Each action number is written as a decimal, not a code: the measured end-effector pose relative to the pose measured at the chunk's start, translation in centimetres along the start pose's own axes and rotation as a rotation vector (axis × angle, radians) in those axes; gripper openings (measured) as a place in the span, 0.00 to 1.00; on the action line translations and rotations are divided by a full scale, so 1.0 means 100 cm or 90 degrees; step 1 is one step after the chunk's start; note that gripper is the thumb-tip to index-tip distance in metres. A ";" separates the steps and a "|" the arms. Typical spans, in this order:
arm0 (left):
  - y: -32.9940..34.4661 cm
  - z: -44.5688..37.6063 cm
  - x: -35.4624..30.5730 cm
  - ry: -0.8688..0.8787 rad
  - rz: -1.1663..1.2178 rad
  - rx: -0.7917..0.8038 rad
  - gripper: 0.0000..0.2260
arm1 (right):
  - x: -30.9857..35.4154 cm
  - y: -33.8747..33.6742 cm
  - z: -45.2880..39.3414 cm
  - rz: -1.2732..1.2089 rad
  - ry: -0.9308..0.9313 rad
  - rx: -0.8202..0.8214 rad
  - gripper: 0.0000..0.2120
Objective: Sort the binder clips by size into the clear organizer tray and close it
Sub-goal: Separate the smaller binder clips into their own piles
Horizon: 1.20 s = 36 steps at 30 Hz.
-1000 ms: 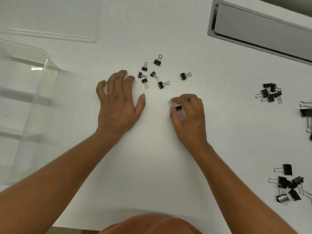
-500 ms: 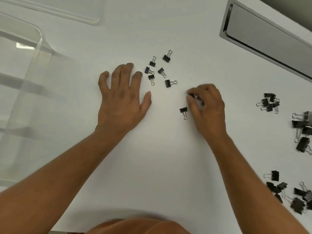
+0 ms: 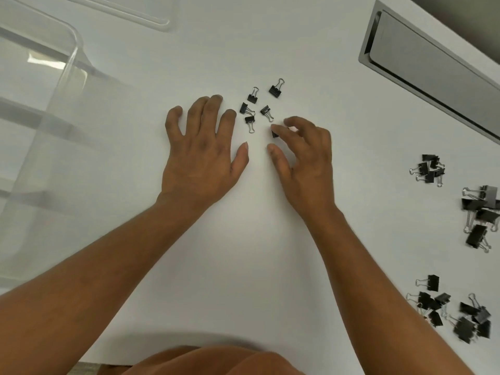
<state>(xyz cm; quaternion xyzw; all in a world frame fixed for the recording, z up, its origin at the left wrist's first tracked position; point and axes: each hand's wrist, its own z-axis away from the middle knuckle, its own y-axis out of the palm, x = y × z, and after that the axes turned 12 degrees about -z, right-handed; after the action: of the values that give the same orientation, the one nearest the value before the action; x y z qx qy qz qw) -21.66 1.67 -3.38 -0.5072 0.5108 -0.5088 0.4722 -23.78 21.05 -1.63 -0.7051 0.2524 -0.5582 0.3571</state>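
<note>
Gathering small binder clips (image 3: 261,106) at table (image 3: 270,239) centre.
Left hand (image 3: 201,155) flat, fingers spread; right hand (image 3: 304,155) curled over one small clip (image 3: 275,134), grip unclear. Organizer tray (image 3: 40,136) far left.

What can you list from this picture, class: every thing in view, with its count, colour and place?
small binder clips: five loose, black with silver handles, table centre, just beyond the hands
clip under right fingers: one, black, partly hidden
clip piles: three, black, along the right edge: small, large, medium
clear organizer tray: one, transparent, far left
clear lid: one, transparent, top left
grey recessed panel: one, top right
table: one, white
left hand: flat on table
right hand: curled over one clip
</note>
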 end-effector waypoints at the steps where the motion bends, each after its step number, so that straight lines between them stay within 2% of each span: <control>1: 0.000 0.000 0.000 -0.001 0.002 0.002 0.25 | -0.001 0.001 0.002 0.008 0.001 -0.005 0.14; 10: 0.002 0.000 0.002 0.000 0.008 0.010 0.25 | -0.001 -0.016 0.057 -0.015 0.045 -0.021 0.09; 13: 0.002 0.000 0.002 0.003 0.013 0.009 0.24 | 0.001 -0.018 0.028 -0.025 0.023 -0.023 0.10; 18: 0.000 0.000 0.002 0.005 0.018 0.007 0.25 | -0.007 -0.015 -0.059 0.037 -0.077 0.079 0.25; 22: 0.000 0.000 0.004 -0.003 0.032 -0.002 0.24 | -0.018 -0.010 -0.081 0.093 -0.115 0.121 0.22; 30: 0.003 0.001 0.003 -0.004 0.057 -0.012 0.24 | -0.029 -0.032 0.014 0.026 0.100 -0.032 0.17; 36: 0.003 0.001 0.004 -0.007 0.073 -0.034 0.24 | -0.019 -0.028 0.061 -0.039 0.124 -0.058 0.16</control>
<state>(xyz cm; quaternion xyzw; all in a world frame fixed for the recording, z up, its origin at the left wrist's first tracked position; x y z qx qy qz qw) -21.59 1.24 -3.70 -0.4921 0.5499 -0.4641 0.4899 -18.45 25.57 -1.38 -0.6702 0.2891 -0.6231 0.2810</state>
